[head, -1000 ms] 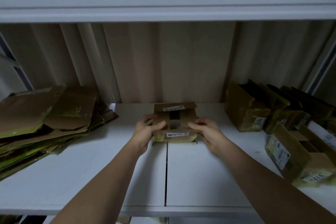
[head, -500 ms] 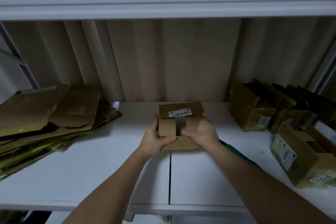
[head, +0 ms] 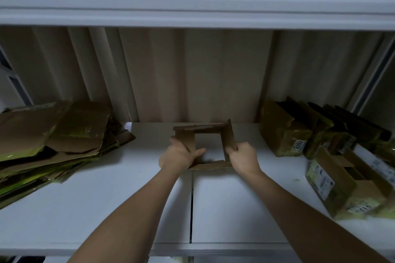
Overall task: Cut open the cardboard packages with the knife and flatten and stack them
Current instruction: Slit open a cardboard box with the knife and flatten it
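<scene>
- Stack of flattened cardboard (head: 53, 141): far left of the opened box, leaning in a loose heap on the white shelf (head: 96, 198).
- Left hand (head: 179, 156): fingers curled round the box's left wall, thumb inside the opening.
- Opened box (head: 205, 145): mid-shelf, both ends open, shelf visible through it; bottom flap flat beneath. Likely light, stiff along the panels, weak at the creases; best gripped at opposite walls and pushed askew to collapse.
- Right hand (head: 243, 158): fingers closed round the right wall's near edge.
- Uncut packages (head: 320, 156): right of the box, clustered; count unclear in the dim light.
- Knife: not seen.
</scene>
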